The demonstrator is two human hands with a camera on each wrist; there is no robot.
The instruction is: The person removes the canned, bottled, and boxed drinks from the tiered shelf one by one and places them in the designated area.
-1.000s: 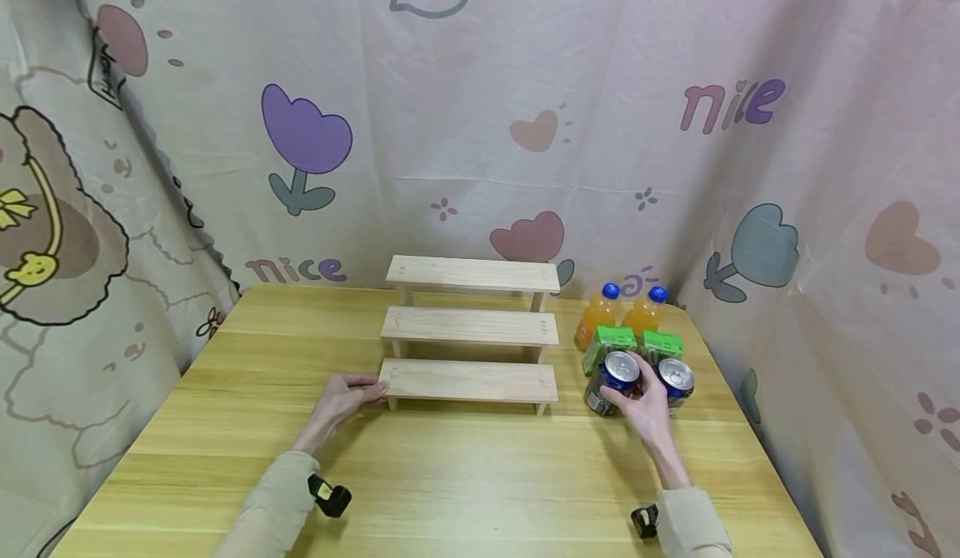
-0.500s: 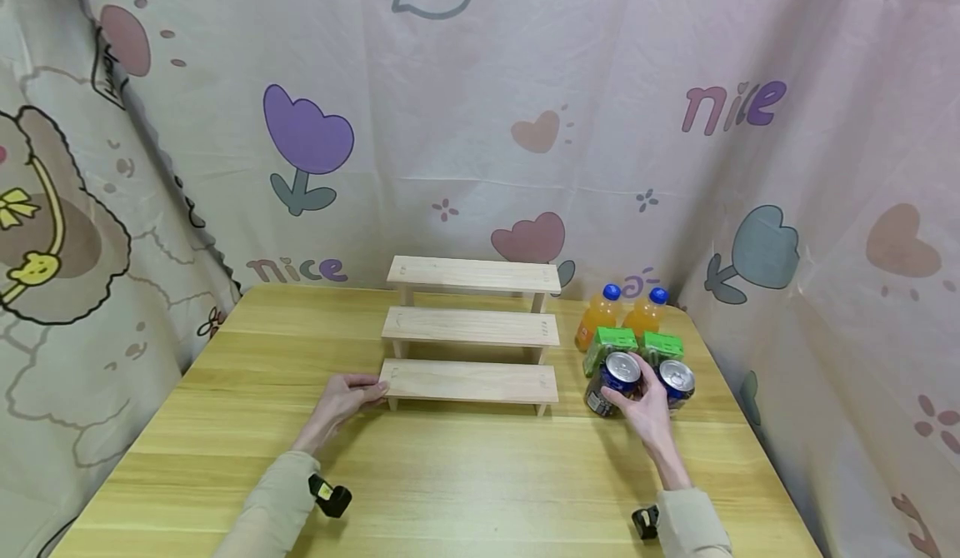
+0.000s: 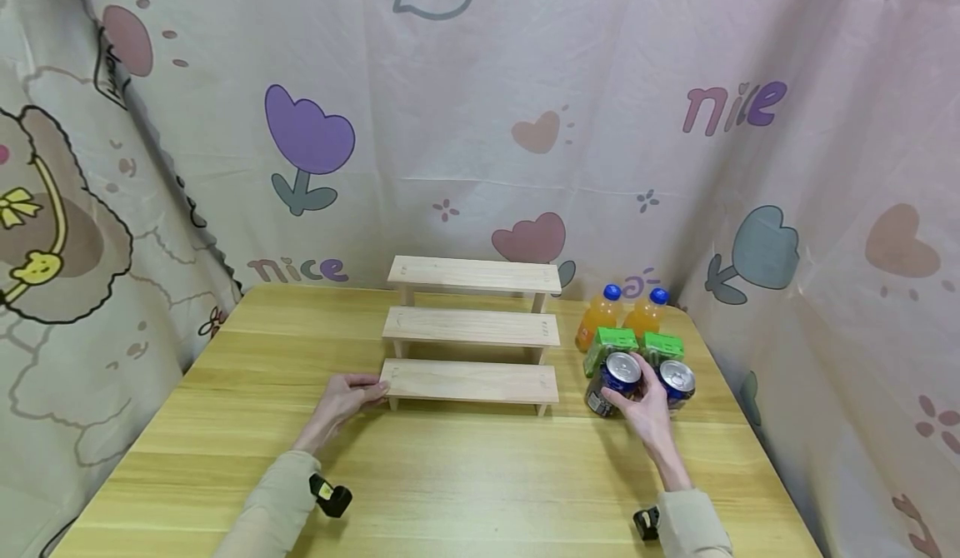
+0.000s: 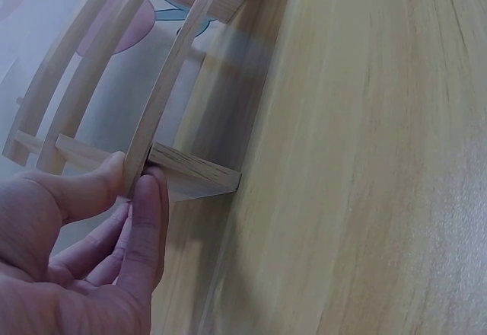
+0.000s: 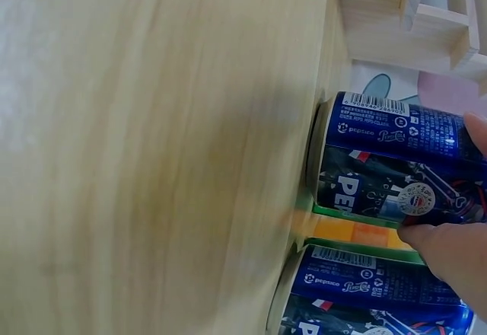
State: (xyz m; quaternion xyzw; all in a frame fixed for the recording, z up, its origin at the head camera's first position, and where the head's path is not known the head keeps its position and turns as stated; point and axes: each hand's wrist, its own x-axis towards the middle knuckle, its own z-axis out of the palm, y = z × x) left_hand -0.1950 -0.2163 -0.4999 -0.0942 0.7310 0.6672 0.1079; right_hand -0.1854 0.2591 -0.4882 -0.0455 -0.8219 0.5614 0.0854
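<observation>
A three-step wooden shelf (image 3: 468,381) stands at the middle of the table. My left hand (image 3: 341,404) pinches the left end of its lowest board between thumb and fingers, as the left wrist view shows up close. Over on the right, my right hand (image 3: 648,408) grips a blue Pepsi can (image 5: 399,160), thumb on one side and a finger on the other. The can stands upright on the table. A second Pepsi can (image 3: 677,381) stands just right of that hand. Two green drink cartons (image 3: 615,339) are behind the cans.
Behind the cartons stand two bottles of orange drink (image 3: 597,321) with blue caps, near the back right of the wooden table (image 3: 480,475). A printed curtain (image 3: 450,108) hangs along the back and both sides. Each wrist wears a small black camera (image 3: 332,497).
</observation>
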